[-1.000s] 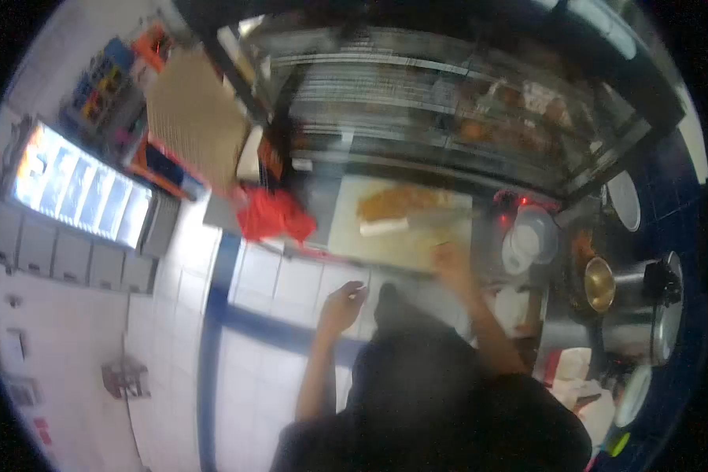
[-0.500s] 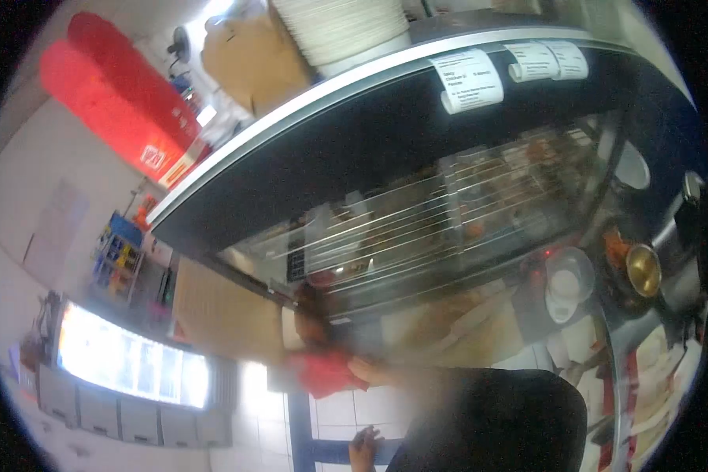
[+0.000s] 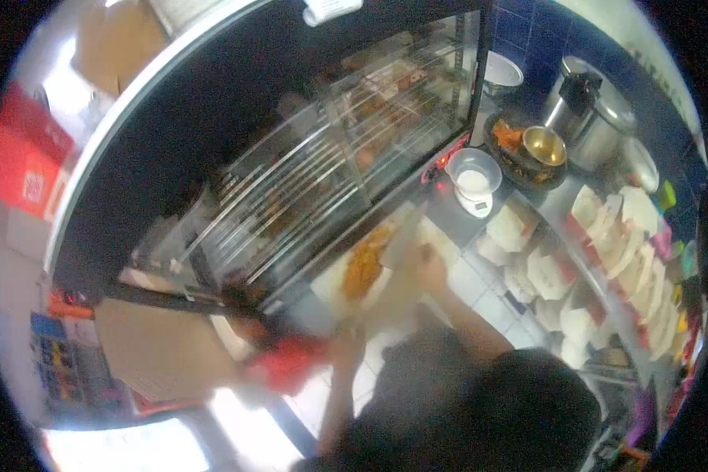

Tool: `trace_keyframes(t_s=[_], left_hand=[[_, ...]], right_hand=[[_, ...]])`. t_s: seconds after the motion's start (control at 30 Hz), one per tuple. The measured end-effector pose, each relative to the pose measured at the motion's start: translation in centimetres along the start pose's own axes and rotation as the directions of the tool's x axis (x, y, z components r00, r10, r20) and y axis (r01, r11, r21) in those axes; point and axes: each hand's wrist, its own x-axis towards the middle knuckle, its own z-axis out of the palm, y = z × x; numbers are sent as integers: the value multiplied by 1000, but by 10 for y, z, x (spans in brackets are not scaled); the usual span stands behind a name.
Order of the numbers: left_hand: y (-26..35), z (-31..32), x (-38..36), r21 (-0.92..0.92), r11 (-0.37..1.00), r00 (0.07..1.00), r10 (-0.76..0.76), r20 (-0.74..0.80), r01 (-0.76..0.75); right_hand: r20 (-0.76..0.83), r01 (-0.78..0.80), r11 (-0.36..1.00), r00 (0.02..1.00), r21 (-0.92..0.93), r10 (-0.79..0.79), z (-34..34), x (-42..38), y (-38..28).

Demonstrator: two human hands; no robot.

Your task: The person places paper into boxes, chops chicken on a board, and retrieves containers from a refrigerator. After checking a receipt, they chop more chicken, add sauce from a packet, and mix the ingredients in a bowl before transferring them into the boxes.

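Observation:
My right hand (image 3: 430,269), smeared by motion, is over the right side of a pale cutting board (image 3: 332,285). Beside it is a blurred, greyish knife blade (image 3: 401,245); whether the fingers grip it cannot be made out. Orange-brown fried food in pieces (image 3: 366,263) lies on the board, left of the blade. Lower down, my left hand (image 3: 348,344) is near a red cloth or bag (image 3: 287,363). Its fingers are also blurred, so I cannot see whether they touch the red thing.
A glass display cabinet (image 3: 346,149) with wire shelves rises behind the board. To the right stand a white kitchen scale (image 3: 473,195) with a bowl, a brass-coloured bowl (image 3: 544,146) and a steel pot (image 3: 602,118). Several open paper boxes (image 3: 547,275) and a cardboard sheet (image 3: 161,346) flank me.
The view has swung right and down. My right hand has left the red thing and moved over the board by the knife. My left hand has come up near the red thing.

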Motion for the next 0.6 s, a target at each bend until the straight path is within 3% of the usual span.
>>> trace_keyframes(t_s=[0.07,0.13,0.17,0.23,0.27,0.3,0.33,0.37,0.4,0.43,0.47,0.5,0.57,0.6], left_hand=[[8,10,35,142,982,979,143,-146,-122],[6,34,47,232,972,998,-31,63,16],[14,37,53,225,974,997,-57,60,42],[27,44,66,287,958,996,-1,-93,28],[31,46,73,290,956,995,-17,-100,45],[33,50,80,293,956,999,-33,1,31],[32,57,85,292,956,993,-44,106,11],[29,67,90,296,955,994,-43,105,10],[22,86,92,335,942,998,-27,62,5],[27,91,96,371,929,1000,-8,22,-1],[30,94,97,369,929,1000,-8,28,-3],[38,82,98,365,931,996,-48,73,19],[46,69,98,365,929,987,-113,117,63],[49,66,98,361,933,991,49,-126,0]], right_hand=[[129,-156,948,972,-277,198,-23,39,20],[148,-109,909,972,-402,182,-1,61,48],[150,-77,863,973,-500,174,6,69,56],[170,-25,826,975,-563,146,6,73,35],[173,4,792,977,-610,128,6,73,24],[185,16,795,975,-606,122,9,78,28],[282,97,818,956,-567,82,12,86,37],[368,170,837,929,-521,41,12,93,46],[366,166,837,929,-521,44,10,96,48],[385,224,877,921,-426,-48,6,95,50],[397,284,902,907,-326,-141,1,95,54],[403,283,901,905,-329,-137,-10,92,60],[234,293,953,924,81,-304,-35,81,68],[250,291,953,919,87,-304,-48,75,65]])
